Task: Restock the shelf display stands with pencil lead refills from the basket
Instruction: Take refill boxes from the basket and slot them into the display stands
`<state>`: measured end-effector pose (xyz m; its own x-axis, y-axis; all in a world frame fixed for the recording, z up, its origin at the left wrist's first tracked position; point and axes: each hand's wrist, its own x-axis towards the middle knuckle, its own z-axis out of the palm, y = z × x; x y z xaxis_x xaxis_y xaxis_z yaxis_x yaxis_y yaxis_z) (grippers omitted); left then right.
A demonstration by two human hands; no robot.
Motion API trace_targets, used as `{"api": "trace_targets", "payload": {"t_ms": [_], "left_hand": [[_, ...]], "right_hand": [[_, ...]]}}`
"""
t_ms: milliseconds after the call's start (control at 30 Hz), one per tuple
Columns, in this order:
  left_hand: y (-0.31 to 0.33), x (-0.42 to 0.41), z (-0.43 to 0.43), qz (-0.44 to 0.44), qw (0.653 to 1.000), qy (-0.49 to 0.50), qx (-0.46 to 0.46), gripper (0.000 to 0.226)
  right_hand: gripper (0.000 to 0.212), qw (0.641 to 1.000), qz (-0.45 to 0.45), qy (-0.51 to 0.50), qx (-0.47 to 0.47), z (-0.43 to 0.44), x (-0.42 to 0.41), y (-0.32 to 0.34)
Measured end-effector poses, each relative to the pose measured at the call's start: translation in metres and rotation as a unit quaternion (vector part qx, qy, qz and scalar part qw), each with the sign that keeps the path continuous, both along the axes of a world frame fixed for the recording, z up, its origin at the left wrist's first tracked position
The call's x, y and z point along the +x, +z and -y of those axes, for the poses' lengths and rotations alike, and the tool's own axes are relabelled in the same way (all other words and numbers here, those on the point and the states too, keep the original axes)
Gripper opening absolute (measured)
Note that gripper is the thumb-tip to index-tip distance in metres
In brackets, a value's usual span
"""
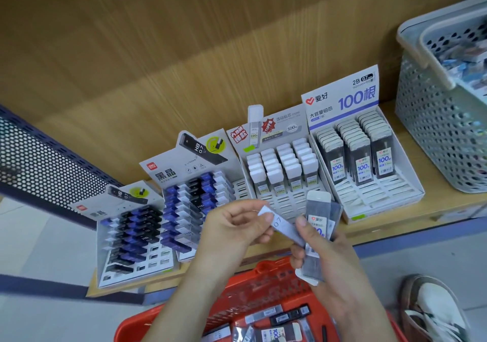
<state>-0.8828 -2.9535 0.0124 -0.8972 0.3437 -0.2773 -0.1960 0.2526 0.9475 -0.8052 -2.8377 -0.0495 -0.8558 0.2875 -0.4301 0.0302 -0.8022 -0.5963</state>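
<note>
My right hand (320,257) grips a bundle of pencil lead refill boxes (317,225), upright, with white caps on top. My left hand (234,227) pinches one slim pale refill case (283,225) marked 0.7 that lies slanted between both hands. Below them is the red basket (184,323) with several loose refill packs (279,318). On the wooden shelf stand four cardboard display stands: two dark blue and black HB ones (131,236) (195,199) at left, a white-capped one (282,170) in the middle, and the "100" one (361,154) at right.
A grey perforated basket (434,131) holding small packs sits on the shelf at right. A blue perforated metal panel (47,167) is at the left. A shoe (432,307) shows on the floor at lower right. The shelf's front edge (395,236) runs behind my hands.
</note>
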Motion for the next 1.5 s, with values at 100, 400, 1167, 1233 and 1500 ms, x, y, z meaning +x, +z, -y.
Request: {"api": "trace_targets", "payload": {"t_ms": [100,400,1167,1233,1500], "left_hand": [[0.008,-0.001,0.030,-0.068,0.995,0.052,-0.042,0.013],[0.004,-0.018,0.093,-0.206,0.949,0.126,-0.204,0.017],[-0.038,-0.026,0.058,-0.313,0.888,-0.021,-0.336,0.013],[-0.038,-0.027,0.057,-0.282,0.900,-0.006,-0.332,0.010],[-0.038,-0.027,0.058,-0.288,0.905,0.017,-0.313,0.005]], "right_hand": [[0.027,0.999,0.028,-0.011,-0.040,0.006,-0.002,-0.002],[0.023,0.996,-0.023,-0.026,-0.078,0.023,-0.005,-0.002],[0.023,1.000,0.019,-0.017,-0.013,0.027,-0.002,0.002],[0.023,1.000,0.016,-0.015,-0.020,0.026,-0.003,0.003],[0.029,0.999,0.017,0.010,-0.032,0.028,-0.003,0.002]]}}
